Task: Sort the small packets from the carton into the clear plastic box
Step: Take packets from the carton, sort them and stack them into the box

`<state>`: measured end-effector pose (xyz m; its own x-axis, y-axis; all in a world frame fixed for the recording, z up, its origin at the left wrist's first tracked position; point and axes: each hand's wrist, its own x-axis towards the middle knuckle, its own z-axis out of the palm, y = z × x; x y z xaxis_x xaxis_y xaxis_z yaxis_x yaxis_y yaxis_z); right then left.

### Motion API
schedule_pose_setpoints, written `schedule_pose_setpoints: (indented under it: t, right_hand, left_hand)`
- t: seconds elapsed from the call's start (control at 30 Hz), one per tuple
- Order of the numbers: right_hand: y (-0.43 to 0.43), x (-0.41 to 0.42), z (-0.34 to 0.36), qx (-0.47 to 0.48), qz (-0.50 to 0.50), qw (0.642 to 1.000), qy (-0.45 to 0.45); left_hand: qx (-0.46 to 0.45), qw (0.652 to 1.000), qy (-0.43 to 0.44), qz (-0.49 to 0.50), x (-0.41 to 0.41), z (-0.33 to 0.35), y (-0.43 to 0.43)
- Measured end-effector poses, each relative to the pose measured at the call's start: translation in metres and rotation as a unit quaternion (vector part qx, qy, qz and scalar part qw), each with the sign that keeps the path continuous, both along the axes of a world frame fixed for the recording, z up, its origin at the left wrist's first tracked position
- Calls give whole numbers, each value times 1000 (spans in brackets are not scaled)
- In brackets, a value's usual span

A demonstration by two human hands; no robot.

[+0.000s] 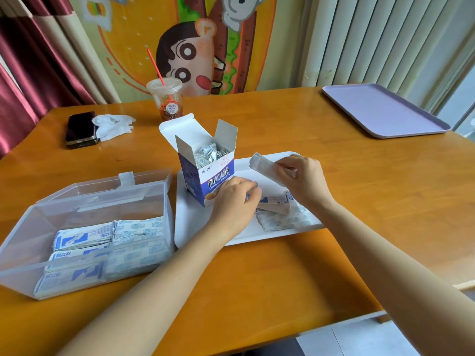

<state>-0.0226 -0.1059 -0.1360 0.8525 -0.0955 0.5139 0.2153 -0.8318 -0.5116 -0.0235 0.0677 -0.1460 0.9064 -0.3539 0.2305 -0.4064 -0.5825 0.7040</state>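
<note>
An open blue-and-white carton (205,160) stands on a white tray (205,227), with small packets showing in its top. My right hand (305,181) grips a stack of packets (262,165), held tilted above the tray. My left hand (235,201) reaches across the tray beside the carton, its fingers curled on loose packets (276,204) lying there. More packets (282,222) lie at the tray's near edge. The clear plastic box (30,222) sits to the left with its lid open, and several packets (102,242) are laid in rows inside.
A lilac tray (385,111) lies at the table's far right. A plastic cup with a red straw (167,98) stands behind the carton. A dark phone (81,129) and crumpled white gloves (113,125) lie at the far left. The table's front edge runs near my arms.
</note>
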Motion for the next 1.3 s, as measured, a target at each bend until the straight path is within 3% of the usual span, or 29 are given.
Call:
schedule_pose_setpoints:
  t: [0.1, 0.17, 0.27, 0.4, 0.6, 0.87, 1.0, 1.1, 1.2, 1.3]
  right_hand:
    - [14, -11, 0, 32, 35, 998, -37]
    - [22, -15, -3, 37, 79, 996, -35]
    - [27, -17, -6, 45, 132, 990, 3]
    - [28, -19, -3, 136, 148, 978, 50]
    - [28, -17, -8, 153, 136, 971, 120]
    - [21, -16, -9, 255, 119, 949, 143]
    - [22, -19, 0, 333, 124, 929, 107]
    - [22, -22, 1, 362, 170, 900, 171]
    - [23, -18, -5, 321, 153, 913, 199]
    - [20, -17, -4, 322, 97, 934, 122]
  left_hand:
    - [-131, 983, 129, 6, -4, 10, -8]
    - [-238, 945, 222, 19, -5, 10, -13]
    - [-316, 922, 219, 38, -7, 6, -19]
    - [-377, 889, 250, 66, -4, 4, -14]
    - [-407, 856, 314, 52, -6, 7, -12]
    - [-450, 822, 345, 51, -3, 6, -8]
    - [-438, 833, 335, 38, -2, 4, -7]
    - [-427, 842, 328, 27, -2, 3, -8]
    - [-433, 837, 333, 29, -2, 3, -7]
    - [-440, 832, 336, 38, -2, 3, -6]
